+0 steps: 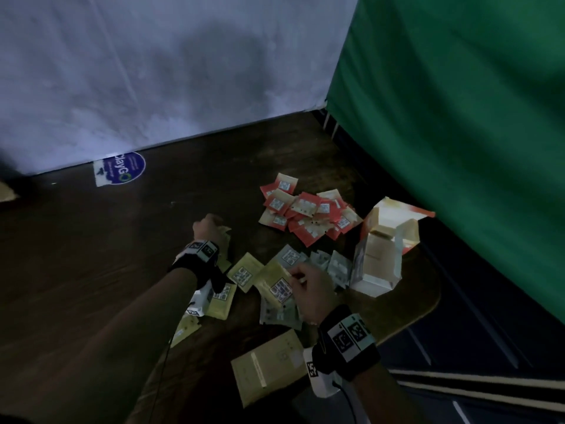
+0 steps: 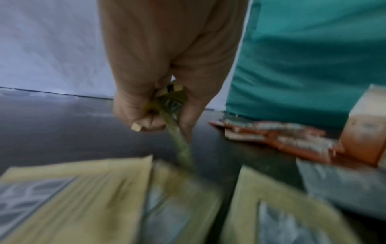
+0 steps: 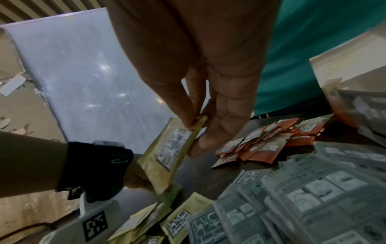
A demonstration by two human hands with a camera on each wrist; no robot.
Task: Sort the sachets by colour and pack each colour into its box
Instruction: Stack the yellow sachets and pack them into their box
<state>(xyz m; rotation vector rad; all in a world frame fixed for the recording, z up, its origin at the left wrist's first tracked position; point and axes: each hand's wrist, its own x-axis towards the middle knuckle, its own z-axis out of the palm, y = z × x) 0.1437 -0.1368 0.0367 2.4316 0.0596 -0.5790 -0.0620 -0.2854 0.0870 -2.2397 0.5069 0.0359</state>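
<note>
On the dark table a pile of red sachets (image 1: 307, 213) lies at the back right. Grey sachets (image 1: 324, 264) lie in front of the pile, and yellow sachets (image 1: 244, 272) are scattered to their left. My left hand (image 1: 209, 228) is curled round a few yellow sachets (image 2: 175, 115), held edge-on, left of the red pile. My right hand (image 1: 305, 283) pinches the top edge of one yellow sachet (image 3: 169, 153) (image 1: 276, 284) between thumb and fingers, lifted over the grey ones. A yellow box (image 1: 270, 367) lies flat near the table's front edge.
An open red box (image 1: 394, 228) and a pale grey box (image 1: 373, 270) stand at the right of the sachets, close to the table's edge. A green curtain (image 1: 458, 117) hangs to the right and a white sheet (image 1: 153, 71) behind. A round blue sticker (image 1: 122, 168) lies far back left.
</note>
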